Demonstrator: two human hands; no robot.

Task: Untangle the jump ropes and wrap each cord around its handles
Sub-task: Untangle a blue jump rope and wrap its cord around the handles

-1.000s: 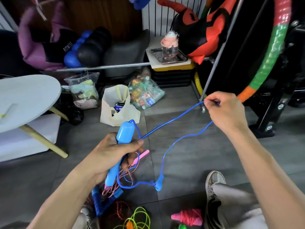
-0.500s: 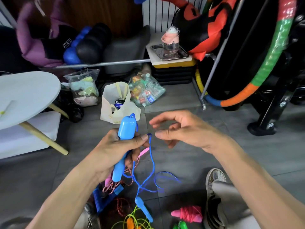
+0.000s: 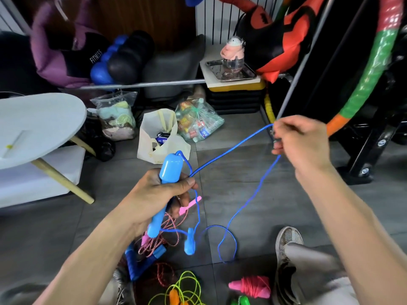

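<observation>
While the left hand (image 3: 154,194) wraps its grip tight round a light blue handle (image 3: 169,170), thumb pressed across the front, the right hand (image 3: 301,142) pinches the blue cord (image 3: 231,148) up and off to the right, fingers curled closed on it. The cord runs taut from the top of the handle to that right grip, then drops in a slack line to a loop on the floor (image 3: 253,201) below and between the two hands. The second blue handle (image 3: 189,242) hangs just under the left grip. Behind the left fingers lie a pink handle (image 3: 191,202) and a red-and-white braided cord (image 3: 167,236), tangled with a dark blue handle (image 3: 141,263). Lower still, nearest the person, sit a yellow-green cord (image 3: 185,289) and a pink rope already wound on its handles (image 3: 251,286), beside a shoe (image 3: 286,245).
</observation>
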